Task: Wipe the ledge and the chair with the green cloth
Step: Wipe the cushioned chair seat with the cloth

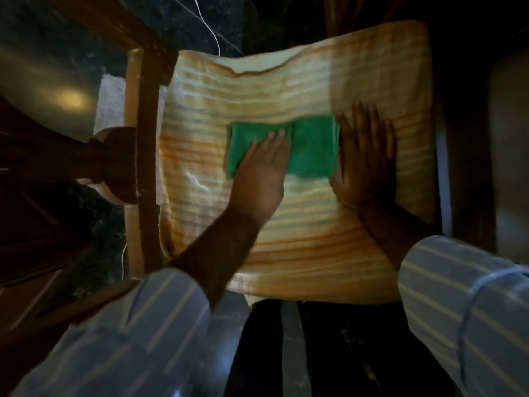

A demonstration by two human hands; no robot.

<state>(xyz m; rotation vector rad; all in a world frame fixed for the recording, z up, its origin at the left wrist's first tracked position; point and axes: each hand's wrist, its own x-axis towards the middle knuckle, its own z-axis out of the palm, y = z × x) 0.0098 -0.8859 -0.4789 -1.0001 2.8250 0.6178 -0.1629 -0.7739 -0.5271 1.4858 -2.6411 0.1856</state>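
A folded green cloth lies flat in the middle of the chair seat, which has a cream cover with orange stripes. My left hand presses down on the cloth's left half, palm flat and fingers spread over it. Just to the right of the cloth, my right hand rests flat on the seat with fingers spread, its thumb side touching the cloth's right edge. Both forearms come from striped light sleeves at the bottom. No ledge can be made out.
A wooden chair frame rail runs along the seat's left side, with a dark rounded wooden part beside it. A thin white cord hangs at the top. Dark stone floor surrounds the chair. My dark trousers stand below the seat.
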